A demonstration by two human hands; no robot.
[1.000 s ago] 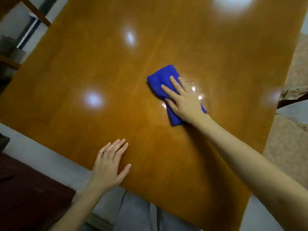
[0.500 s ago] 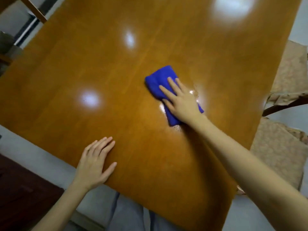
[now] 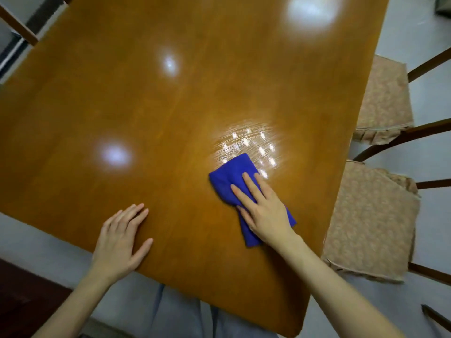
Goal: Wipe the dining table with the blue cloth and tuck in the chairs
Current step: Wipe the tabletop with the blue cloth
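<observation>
Squarely on the dining table [image 3: 170, 106], in its right half and toward the near edge, lies the blue cloth [image 3: 228, 178], folded into a long pad. The right hand [image 3: 266, 211] presses down on it with fingers straight and close together, palm covering the cloth's near part; nothing is curled round the fabric, so the hand pushes rather than grips. Both ends of the cloth show past the hand: the far end beyond the fingertips, a near corner beside the wrist.

On the table just past the cloth's far end, a patch of wet streaks [image 3: 246, 145] glints under the lamps. Three soft light reflections sit further up the glossy orange-brown top.

The left hand [image 3: 119, 242] rests flat at the table's near edge, left of the cloth and well apart from it, fingers extended, thumb spread, holding nothing.

Along the table's right edge stand two chairs with dark wooden frames and beige patterned, frilled cushions. The nearer chair [image 3: 371, 223] has its seat out beside the edge; the farther chair [image 3: 385, 101] likewise shows most of its seat. Grey trousers [image 3: 180, 313] show below the table's near edge.
</observation>
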